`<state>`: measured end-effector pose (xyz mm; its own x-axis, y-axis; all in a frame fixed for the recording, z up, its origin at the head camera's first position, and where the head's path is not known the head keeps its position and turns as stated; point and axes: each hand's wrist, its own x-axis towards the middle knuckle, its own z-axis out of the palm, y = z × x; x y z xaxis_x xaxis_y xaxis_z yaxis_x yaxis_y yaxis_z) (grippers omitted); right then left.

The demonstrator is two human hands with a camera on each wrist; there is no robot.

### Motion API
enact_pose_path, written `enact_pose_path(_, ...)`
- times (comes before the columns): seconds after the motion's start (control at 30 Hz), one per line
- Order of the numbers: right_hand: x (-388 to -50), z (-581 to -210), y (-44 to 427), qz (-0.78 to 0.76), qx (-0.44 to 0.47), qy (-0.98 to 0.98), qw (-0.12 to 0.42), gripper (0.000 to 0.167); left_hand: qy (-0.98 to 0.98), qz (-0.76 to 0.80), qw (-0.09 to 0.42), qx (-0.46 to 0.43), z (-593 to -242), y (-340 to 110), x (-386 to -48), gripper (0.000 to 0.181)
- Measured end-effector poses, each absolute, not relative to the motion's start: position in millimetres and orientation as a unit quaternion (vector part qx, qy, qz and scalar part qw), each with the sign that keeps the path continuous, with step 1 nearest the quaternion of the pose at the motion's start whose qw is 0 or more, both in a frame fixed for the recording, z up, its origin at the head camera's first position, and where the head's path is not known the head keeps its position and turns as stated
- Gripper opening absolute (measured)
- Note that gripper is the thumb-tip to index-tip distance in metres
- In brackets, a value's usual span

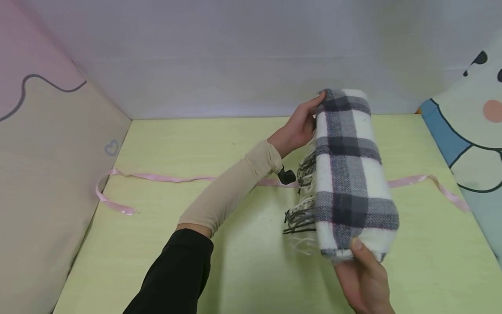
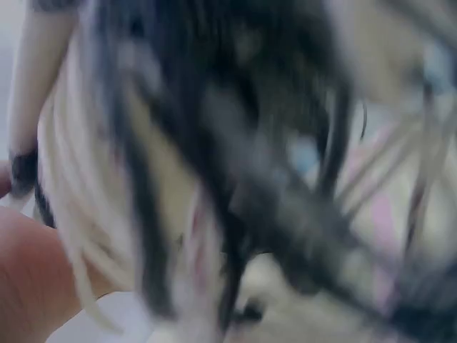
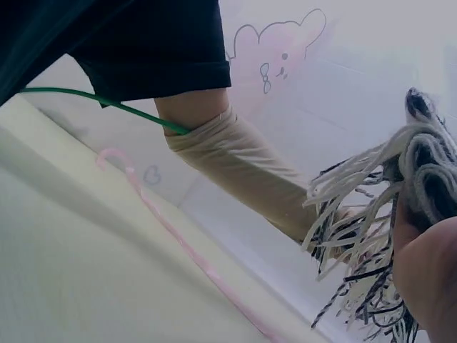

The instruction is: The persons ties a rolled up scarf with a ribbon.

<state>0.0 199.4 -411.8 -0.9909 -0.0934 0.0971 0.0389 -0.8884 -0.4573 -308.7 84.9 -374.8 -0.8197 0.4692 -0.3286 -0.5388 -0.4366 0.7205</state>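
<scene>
In the head view a folded plaid cloth, white, grey and dark with fringe along its left side, is held up over the table. The left hand grips its far end. At the near end the right hand pinches it, thumb on top and fingers beneath. Blurred fringe fills most of the left wrist view, with part of the left hand at the left edge. The right wrist view has the folded layers beside the right hand.
A pink ribbon runs across the pale yellow-green table, passing beneath the cloth and out on the right. A white wall stands behind, with decorated panels at both sides.
</scene>
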Motion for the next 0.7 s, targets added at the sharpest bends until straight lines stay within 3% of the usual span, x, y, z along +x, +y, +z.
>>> enact_pose_path(0.17,1.3,-411.1,199.9,-0.95,-0.049,0.307,-0.002,0.065,0.368,0.871,0.32,-0.06,-372.1,88.9,-303.8,0.037)
enact_pose_path(0.37,5.8,-406.8,189.5,-0.865,0.077,0.492,-0.064,0.07,0.276,0.903,0.322,-0.061,-372.7,83.3,-295.3,0.039)
enact_pose_path(0.5,5.8,-402.1,182.9,-0.766,0.155,0.623,-0.027,0.069,0.24,0.929,0.275,-0.062,-381.4,74.1,-290.7,0.036)
enact_pose_path(0.7,4.5,-412.0,174.6,-0.695,0.187,0.693,0.04,0.063,0.272,0.929,0.237,-0.087,-405.0,49.1,-286.5,0.036)
